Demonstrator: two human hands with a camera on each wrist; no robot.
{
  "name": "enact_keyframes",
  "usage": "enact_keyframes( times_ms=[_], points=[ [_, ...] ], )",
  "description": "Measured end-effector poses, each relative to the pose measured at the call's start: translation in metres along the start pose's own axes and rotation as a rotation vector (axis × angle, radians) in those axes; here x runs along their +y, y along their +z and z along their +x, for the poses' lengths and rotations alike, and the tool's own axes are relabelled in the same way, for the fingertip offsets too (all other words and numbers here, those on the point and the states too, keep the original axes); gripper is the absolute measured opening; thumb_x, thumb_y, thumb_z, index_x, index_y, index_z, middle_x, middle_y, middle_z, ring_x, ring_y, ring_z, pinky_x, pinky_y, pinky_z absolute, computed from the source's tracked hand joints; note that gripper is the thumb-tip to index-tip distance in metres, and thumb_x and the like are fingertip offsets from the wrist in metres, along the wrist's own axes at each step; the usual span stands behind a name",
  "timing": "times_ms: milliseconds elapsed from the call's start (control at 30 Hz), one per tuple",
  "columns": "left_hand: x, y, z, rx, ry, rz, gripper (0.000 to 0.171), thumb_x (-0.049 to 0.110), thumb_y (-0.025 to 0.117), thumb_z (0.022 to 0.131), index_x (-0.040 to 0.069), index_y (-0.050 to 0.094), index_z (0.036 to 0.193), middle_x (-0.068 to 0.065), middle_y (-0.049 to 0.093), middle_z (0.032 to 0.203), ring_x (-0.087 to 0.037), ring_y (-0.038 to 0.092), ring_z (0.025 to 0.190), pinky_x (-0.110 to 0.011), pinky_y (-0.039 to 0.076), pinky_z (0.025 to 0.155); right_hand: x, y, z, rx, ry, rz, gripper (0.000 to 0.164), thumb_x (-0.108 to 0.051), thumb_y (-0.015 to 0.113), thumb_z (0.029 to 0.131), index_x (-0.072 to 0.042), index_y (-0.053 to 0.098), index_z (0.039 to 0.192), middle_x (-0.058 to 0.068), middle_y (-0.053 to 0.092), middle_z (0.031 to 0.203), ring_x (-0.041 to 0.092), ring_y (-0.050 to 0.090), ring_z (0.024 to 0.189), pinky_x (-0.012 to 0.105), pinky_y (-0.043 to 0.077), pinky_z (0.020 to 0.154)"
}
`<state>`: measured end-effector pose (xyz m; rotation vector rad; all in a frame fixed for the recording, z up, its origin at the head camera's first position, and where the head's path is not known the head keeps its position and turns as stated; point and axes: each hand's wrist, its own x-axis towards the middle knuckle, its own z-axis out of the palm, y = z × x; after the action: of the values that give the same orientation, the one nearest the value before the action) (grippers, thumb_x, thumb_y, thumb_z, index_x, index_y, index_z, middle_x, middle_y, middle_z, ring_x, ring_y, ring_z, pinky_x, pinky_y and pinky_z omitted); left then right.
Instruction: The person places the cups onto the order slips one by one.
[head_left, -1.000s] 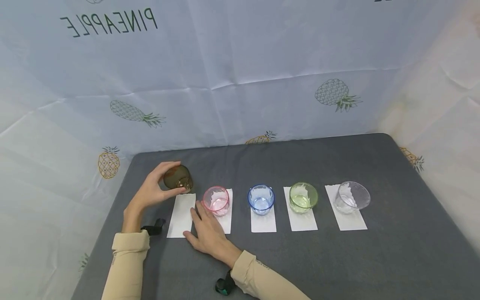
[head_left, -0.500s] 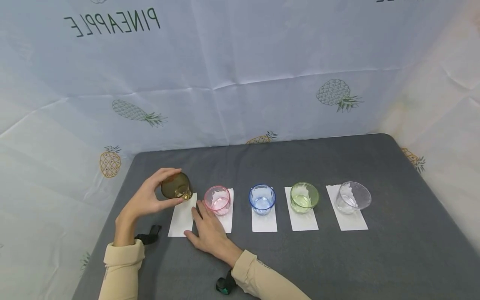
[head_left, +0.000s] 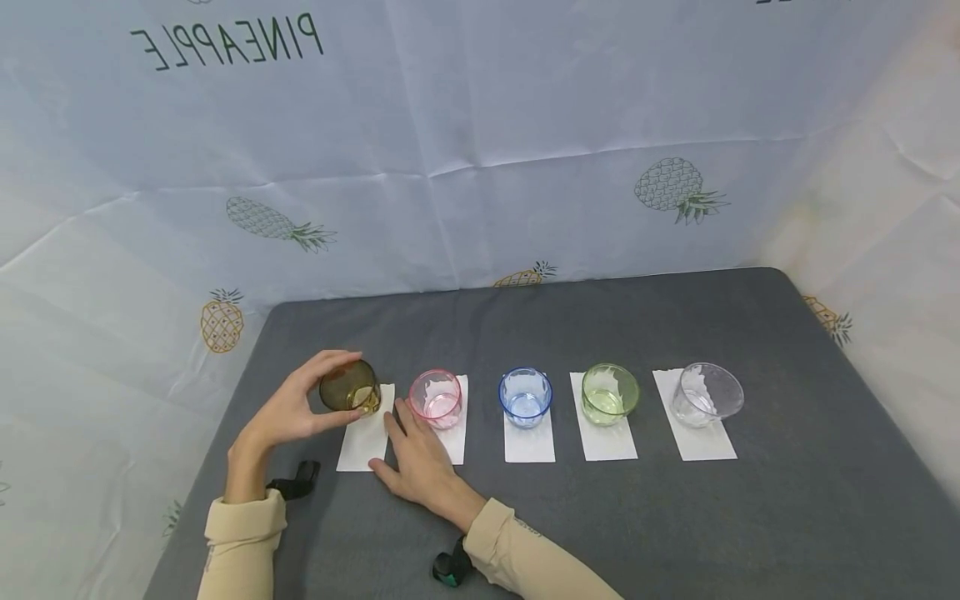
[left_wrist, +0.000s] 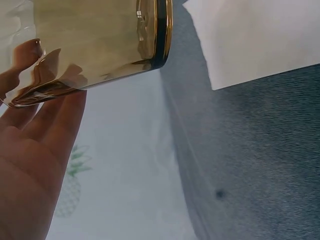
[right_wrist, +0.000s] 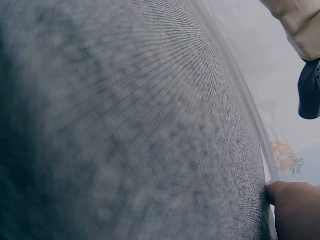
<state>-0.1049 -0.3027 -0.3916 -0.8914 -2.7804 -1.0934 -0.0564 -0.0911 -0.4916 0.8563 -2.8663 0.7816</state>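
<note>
My left hand (head_left: pixel 288 410) grips a brown glass (head_left: pixel 343 385), thumb on the near side and fingers on the far side. In the head view the glass covers the far end of the leftmost white paper (head_left: pixel 362 446). The left wrist view shows the glass's thick base (left_wrist: pixel 161 32) and its clear brown wall, with fingers (left_wrist: pixel 62 120) behind it. My right hand (head_left: pixel 422 468) rests with fingers extended between the leftmost paper and the pink glass (head_left: pixel 433 404), thumb at the paper's edge. Only the right thumb (right_wrist: pixel 295 205) shows in the right wrist view.
Right of the pink glass, a blue glass (head_left: pixel 525 404), a green glass (head_left: pixel 609 400) and a clear glass (head_left: pixel 701 400) stand in a row, each on a white paper. The grey table (head_left: pixel 787 500) backs onto a pineapple-print curtain (head_left: pixel 450 125).
My left hand has brought the brown glass nearer, from behind the leftmost paper to over its far end. The right hand has stayed in place.
</note>
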Motion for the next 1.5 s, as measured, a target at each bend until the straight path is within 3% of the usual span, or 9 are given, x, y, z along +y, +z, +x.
enact_keyframes(
  times_ms=[500,733,833,1133,1367,1500],
  points=[
    [-0.012,0.011,-0.016,-0.022,-0.011,-0.007,0.078,0.005,0.088,0.077,0.005,0.052,0.147,-0.015,0.058,0.134,-0.005,0.055,0.121,-0.008,0.041,0.101,0.0,0.002,0.001,0.005,0.009,-0.026,0.068,-0.049,0.065,0.097,-0.004,0.054,0.146,0.017,0.046,0.158,0.029,0.05,0.145,0.038,0.043,0.119],
    [-0.014,0.014,-0.02,-0.038,-0.022,-0.008,0.077,0.007,0.088,0.078,0.006,0.053,0.147,-0.01,0.059,0.134,0.012,0.047,0.122,-0.011,0.043,0.101,-0.001,0.001,0.002,0.008,0.015,-0.017,0.069,-0.05,0.064,0.097,-0.002,0.055,0.146,0.018,0.046,0.158,0.029,0.048,0.146,0.039,0.042,0.119],
    [-0.014,0.014,-0.02,-0.039,-0.032,0.011,0.077,0.009,0.088,0.078,0.007,0.053,0.147,-0.009,0.059,0.135,0.009,0.049,0.122,-0.014,0.044,0.101,-0.001,0.002,0.002,0.008,0.018,-0.015,0.069,-0.05,0.064,0.097,-0.003,0.054,0.146,0.017,0.046,0.158,0.028,0.048,0.146,0.039,0.042,0.119],
    [-0.018,0.016,-0.024,-0.045,-0.046,0.023,0.078,0.009,0.088,0.078,0.007,0.053,0.147,-0.016,0.058,0.135,-0.017,0.057,0.121,-0.02,0.047,0.1,-0.002,0.001,0.002,-0.013,0.03,-0.033,0.07,-0.052,0.063,0.097,-0.005,0.053,0.148,0.016,0.045,0.159,0.027,0.047,0.147,0.037,0.042,0.119],
    [-0.02,0.016,-0.023,-0.044,-0.054,0.017,0.075,0.009,0.087,0.079,0.004,0.053,0.146,-0.015,0.059,0.135,-0.011,0.056,0.12,-0.018,0.047,0.099,-0.002,0.001,0.001,-0.016,0.031,-0.026,0.07,-0.052,0.063,0.097,-0.005,0.053,0.148,0.016,0.045,0.159,0.027,0.047,0.147,0.038,0.042,0.119],
    [-0.02,0.016,-0.022,-0.055,-0.081,0.014,0.074,0.012,0.087,0.08,0.005,0.053,0.146,-0.011,0.058,0.137,-0.005,0.055,0.12,-0.028,0.051,0.098,-0.001,0.002,0.001,-0.012,0.027,-0.027,0.07,-0.052,0.063,0.097,-0.005,0.053,0.148,0.016,0.045,0.159,0.027,0.048,0.147,0.038,0.042,0.119]
  ],
)
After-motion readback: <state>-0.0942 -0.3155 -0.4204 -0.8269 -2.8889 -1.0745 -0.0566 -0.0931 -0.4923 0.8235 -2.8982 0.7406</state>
